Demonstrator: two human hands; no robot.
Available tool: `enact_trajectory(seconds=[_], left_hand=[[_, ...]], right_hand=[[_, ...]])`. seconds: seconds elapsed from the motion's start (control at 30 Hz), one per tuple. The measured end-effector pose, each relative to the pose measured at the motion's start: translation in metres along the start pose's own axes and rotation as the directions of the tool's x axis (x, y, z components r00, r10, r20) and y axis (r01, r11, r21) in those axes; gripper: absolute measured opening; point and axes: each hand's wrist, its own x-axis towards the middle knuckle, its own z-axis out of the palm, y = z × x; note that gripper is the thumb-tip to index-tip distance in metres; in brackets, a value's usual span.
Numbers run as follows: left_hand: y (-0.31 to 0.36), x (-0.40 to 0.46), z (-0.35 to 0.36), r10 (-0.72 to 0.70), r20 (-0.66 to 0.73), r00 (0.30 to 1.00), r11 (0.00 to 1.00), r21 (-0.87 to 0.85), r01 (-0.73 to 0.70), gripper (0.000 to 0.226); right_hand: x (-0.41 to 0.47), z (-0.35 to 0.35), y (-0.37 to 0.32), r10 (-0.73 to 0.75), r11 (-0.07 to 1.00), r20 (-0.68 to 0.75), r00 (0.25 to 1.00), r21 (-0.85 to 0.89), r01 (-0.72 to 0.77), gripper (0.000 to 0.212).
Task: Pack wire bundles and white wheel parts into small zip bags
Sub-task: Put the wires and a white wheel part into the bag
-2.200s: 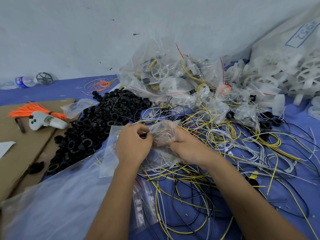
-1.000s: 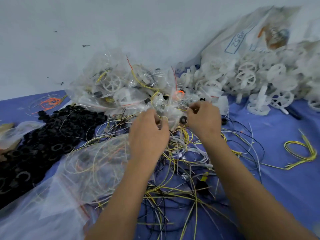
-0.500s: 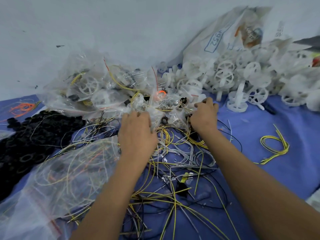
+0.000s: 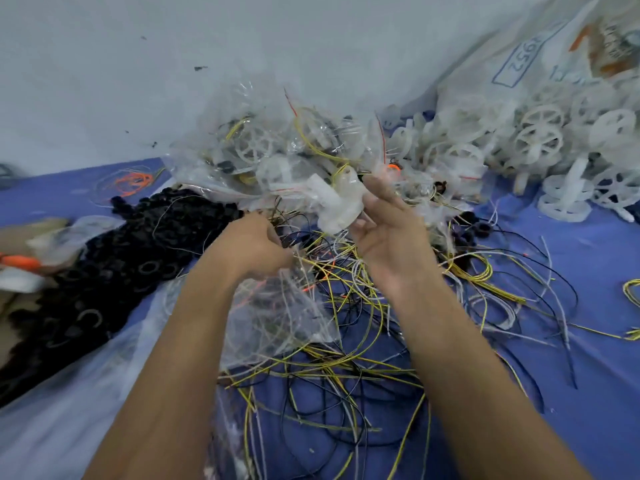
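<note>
So the setup makes sense once you look at it: everything's dumped in piles around the worker so each part is one reach away. Loose wires (image 4: 346, 306) are sprawled over the middle of the blue cloth (image 4: 588, 393), right under the hands. The white wheels (image 4: 540, 140) are heaped at the far right corner, spilling out of a big sack (image 4: 519, 57). Black rings (image 4: 114, 258) sit in a mound toward the left edge, and the filled bags (image 4: 277, 150) get tossed against the far edge by the wall, out of the way.

The right hand (image 4: 388, 233) is up off the cloth, palm turned toward the camera, with a white wheel part (image 4: 337, 206) at its fingertips. Fingers look fairly loose and spread, more of a light pinch than a fist, but it's blurry so I can't say exactly how the part is nipped.

The left hand (image 4: 254, 245) is curled, knuckles up, and seems to be gripping the mouth of a clear zip bag (image 4: 277, 317) that hangs down below it, with some wire already inside. Can't see the fingertips themselves.

My guess: bag held open with the left, wheel about to drop in from the right. The tangle underneath could easily snag on the way.
</note>
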Motion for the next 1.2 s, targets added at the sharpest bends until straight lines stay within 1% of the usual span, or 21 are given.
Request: enact_trajectory(seconds=[0.03,0.07,0.13,0.17,0.23,0.3,0.37,0.43,0.5,0.57,0.6,0.67,0.73,0.8,0.83,0.87,0.93,1.0,1.03,1.1,1.2], left_hand=[[-0.005,0.001,-0.001,-0.014,0.022,1.000,0.998,-0.058,0.016,0.015],[-0.011,0.002,-0.002,-0.029,0.032,0.999,0.991,-0.128,0.033,0.012],[-0.019,0.003,-0.005,-0.039,0.041,0.998,0.963,-0.265,0.049,0.007],[-0.022,0.003,-0.007,-0.031,0.044,0.999,0.945,-0.325,0.044,0.006],[-0.025,0.003,-0.011,-0.014,0.033,0.999,0.908,-0.417,0.027,0.008],[-0.026,0.003,-0.013,-0.006,0.016,1.000,0.884,-0.467,0.013,0.008],[-0.024,0.004,-0.012,-0.013,0.009,1.000,0.911,-0.413,0.016,0.013],[-0.020,0.006,-0.009,-0.017,0.003,1.000,0.971,-0.239,0.018,0.028],[-0.013,0.006,-0.006,-0.012,0.012,1.000,0.993,-0.114,0.013,0.039],[-0.006,0.002,-0.001,-0.003,0.065,0.998,0.997,-0.083,0.009,0.043],[-0.002,0.000,0.003,0.007,0.081,0.997,0.998,-0.061,-0.002,0.045],[0.005,-0.004,0.011,0.037,0.059,0.998,0.999,0.021,-0.038,0.045],[0.012,-0.007,0.017,0.078,0.012,0.997,0.992,0.102,-0.079,0.039],[0.013,-0.007,0.018,0.090,0.008,0.996,0.991,0.099,-0.090,0.033],[0.012,-0.007,0.015,0.070,0.033,0.997,0.996,0.056,-0.072,0.031],[0.009,-0.006,0.011,0.042,0.069,0.997,0.999,-0.007,-0.041,0.028],[0.002,-0.004,0.002,0.008,0.113,0.994,0.991,-0.135,0.008,0.018],[-0.003,-0.003,-0.004,-0.009,0.103,0.995,0.967,-0.253,0.035,0.012],[-0.005,-0.003,-0.006,-0.018,0.096,0.995,0.944,-0.327,0.049,0.010],[-0.010,-0.005,-0.010,-0.037,0.084,0.996,0.890,-0.451,0.071,0.010],[-0.013,-0.007,-0.016,-0.062,0.038,0.997,0.844,-0.531,0.073,0.007]], right_hand=[[-0.004,-0.002,0.010,0.083,0.994,0.048,0.995,0.064,-0.086,0.026],[-0.006,-0.004,0.019,0.131,0.988,0.076,0.988,0.071,-0.137,0.031],[-0.007,-0.009,0.031,0.170,0.985,0.105,0.980,0.010,-0.172,0.039],[-0.006,-0.012,0.033,0.172,0.985,0.108,0.979,-0.039,-0.168,0.039],[-0.005,-0.018,0.034,0.154,0.978,0.103,0.983,-0.159,-0.136,0.029],[-0.005,-0.020,0.035,0.114,0.942,0.081,0.990,-0.326,-0.082,0.024],[-0.006,-0.020,0.036,0.048,0.861,0.069,0.996,-0.509,-0.007,0.025],[-0.008,-0.019,0.037,0.001,0.828,0.070,0.998,-0.559,0.038,0.026],[-0.009,-0.017,0.036,-0.036,0.853,0.025,0.999,-0.520,0.043,0.025],[-0.008,-0.018,0.034,-0.057,0.904,-0.078,0.995,-0.427,0.019,0.025],[-0.008,-0.019,0.032,-0.050,0.929,-0.121,0.991,-0.371,0.002,0.025],[-0.006,-0.020,0.031,-0.017,0.957,-0.179,0.984,-0.287,-0.036,0.024],[-0.005,-0.021,0.031,-0.011,0.958,-0.219,0.976,-0.282,-0.052,0.016],[-0.006,-0.022,0.031,-0.048,0.928,-0.235,0.971,-0.371,-0.044,0.010],[-0.005,-0.023,0.031,-0.066,0.913,-0.232,0.970,-0.407,-0.035,0.011],[-0.005,-0.022,0.031,-0.070,0.914,-0.216,0.974,-0.404,-0.024,0.012],[-0.006,-0.020,0.030,-0.020,0.964,-0.120,0.993,-0.266,-0.013,0.015],[-0.007,-0.016,0.032,0.062,0.994,0.030,0.998,-0.094,-0.059,0.016],[-0.008,-0.015,0.034,0.096,0.993,0.100,0.990,-0.077,-0.088,0.017],[-0.010,-0.014,0.040,0.135,0.979,0.165,0.977,-0.173,-0.106,0.017],[-0.009,-0.019,0.043,0.144,0.947,0.127,0.981,-0.306,-0.099,0.019]])
